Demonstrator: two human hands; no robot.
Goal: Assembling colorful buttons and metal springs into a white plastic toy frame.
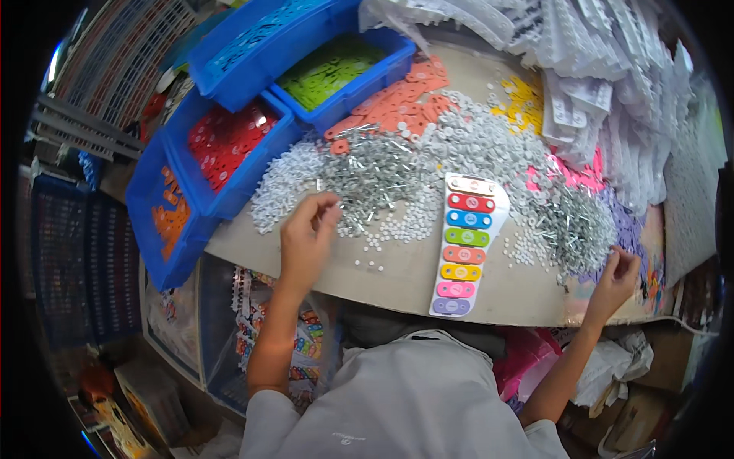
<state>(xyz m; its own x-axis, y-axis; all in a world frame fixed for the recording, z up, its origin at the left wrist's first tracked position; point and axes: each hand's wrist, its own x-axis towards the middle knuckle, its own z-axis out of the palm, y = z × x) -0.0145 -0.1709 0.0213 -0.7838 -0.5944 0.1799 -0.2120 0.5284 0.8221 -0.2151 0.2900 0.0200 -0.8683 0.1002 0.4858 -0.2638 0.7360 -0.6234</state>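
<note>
A toy xylophone (pixel 466 252) lies on the table in front of me, a white tapered base with a column of coloured bars fixed across it. My left hand (pixel 307 229) is closed in a pinch at the near edge of a heap of metal pins (pixel 371 172). What its fingertips hold, if anything, is too small to make out. Far to the right, my right hand (pixel 616 277) also has its fingers drawn together, beside a second heap of metal pins (pixel 573 229) and some purple bars (pixel 628 237). Its fingertips are too indistinct to show what is in them.
Blue bins (pixel 218 203) at the left hold red, orange, green and blue bars. Salmon bars (pixel 401 96), yellow bars (pixel 521 105), pink bars (pixel 585 174) and white washers (pixel 482 138) cover the table's back. White bases (pixel 589 46) are stacked at the far right.
</note>
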